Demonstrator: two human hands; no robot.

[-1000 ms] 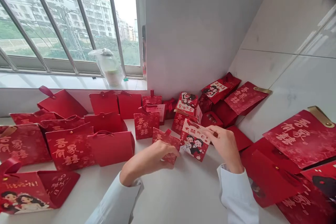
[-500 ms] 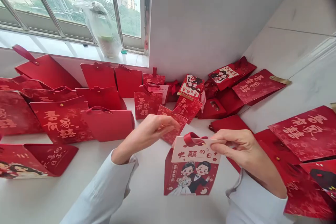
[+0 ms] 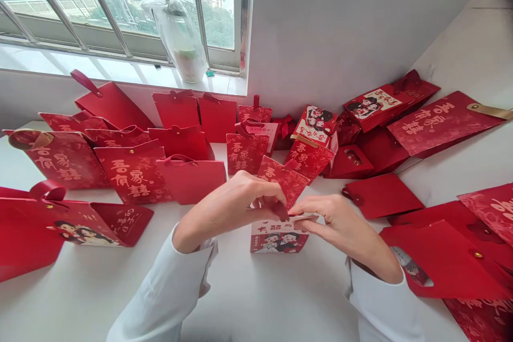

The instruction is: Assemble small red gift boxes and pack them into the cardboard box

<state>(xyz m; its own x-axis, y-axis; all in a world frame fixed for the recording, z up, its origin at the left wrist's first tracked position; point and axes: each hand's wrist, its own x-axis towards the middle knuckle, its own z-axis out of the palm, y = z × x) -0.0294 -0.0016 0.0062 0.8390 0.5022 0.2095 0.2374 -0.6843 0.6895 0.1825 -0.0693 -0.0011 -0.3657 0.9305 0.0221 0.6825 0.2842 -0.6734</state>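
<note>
A small red gift box (image 3: 279,243) with a pale printed top and a cartoon bridal couple is in front of me, over the white table. At its top, my left hand (image 3: 232,208) pinches the dark red ribbon handle (image 3: 282,211). The thumb and fingers of my right hand (image 3: 340,227) grip the box's upper edge, close to the left fingertips. My fingers partly cover the top flap. Just behind stands another red box with gold characters (image 3: 289,186).
Red gift boxes (image 3: 132,173) line the left side, with a large box (image 3: 24,230) at front left. More boxes (image 3: 444,262) lie at right, some overlapping. A bagged drink cup (image 3: 188,59) stands on the windowsill (image 3: 120,72).
My left hand has come to the box and closed on its ribbon. The box has shifted away from me and shows less of its front. The view has turned slightly.
</note>
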